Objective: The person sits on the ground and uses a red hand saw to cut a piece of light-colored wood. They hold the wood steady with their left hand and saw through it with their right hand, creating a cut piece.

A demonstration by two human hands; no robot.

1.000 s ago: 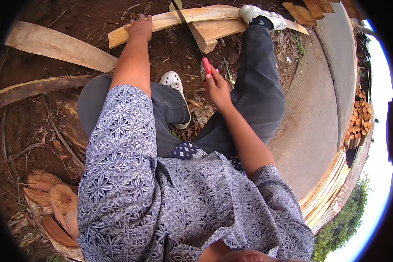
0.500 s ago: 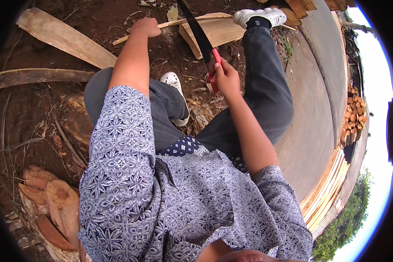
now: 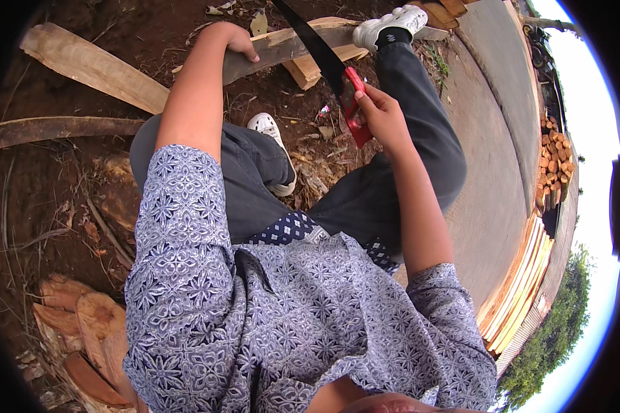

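My right hand point(image 3: 386, 118) is closed round the red handle of a hand saw point(image 3: 318, 54), whose dark blade points up and to the left, crossing in view over a long, slightly bent plank point(image 3: 282, 49). The plank stands tilted, its grey-brown broad face turned toward me. Gripping its left part, my left hand point(image 3: 231, 40) bends over the upper edge, and some of its fingers are hidden. My white shoe point(image 3: 390, 26) rests at the plank's right part. Beneath the plank a lighter piece of wood point(image 3: 304, 71) lies on the soil. I cannot tell whether the blade touches the plank.
At the left lie a pale board point(image 3: 93, 67) and a curved dark slab point(image 3: 69, 129). Cut wood chunks point(image 3: 93, 323) sit at the lower left. A concrete strip point(image 3: 492, 158) runs along the right, with stacked logs point(image 3: 554, 162) and long pale sticks point(image 3: 520, 282) beyond.
The plank has turned from edge-on to showing its broad face, with my left hand on it. My right hand and the saw have shifted slightly right. My right foot has moved left.
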